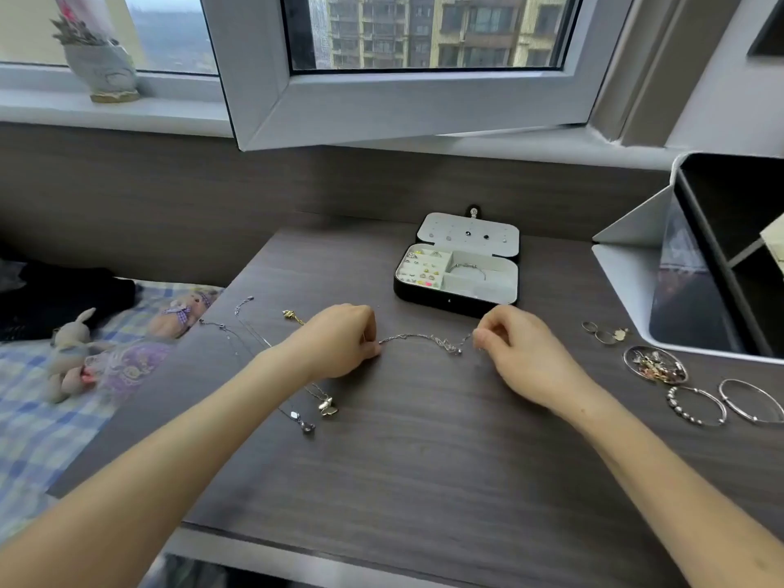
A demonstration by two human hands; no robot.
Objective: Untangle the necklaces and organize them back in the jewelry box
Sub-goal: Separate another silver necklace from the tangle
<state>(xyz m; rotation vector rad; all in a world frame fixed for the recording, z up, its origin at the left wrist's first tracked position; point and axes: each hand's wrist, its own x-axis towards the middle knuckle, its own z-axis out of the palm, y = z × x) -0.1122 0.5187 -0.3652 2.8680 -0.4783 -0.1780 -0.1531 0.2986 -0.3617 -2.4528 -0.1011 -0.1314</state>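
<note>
1. Head view: we see left hand point(339, 339) and right hand point(515, 345) each pinching 1 end of a silver necklace point(424, 338) stretched between them.
2. Open jewelry box point(449, 301) sits just behind.
3. More necklaces point(297, 403) lie left.

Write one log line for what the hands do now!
left hand: pinches chain end | right hand: pinches other end | chain: stretched between them | jewelry box: open, behind | other necklaces: on desk, left
</note>
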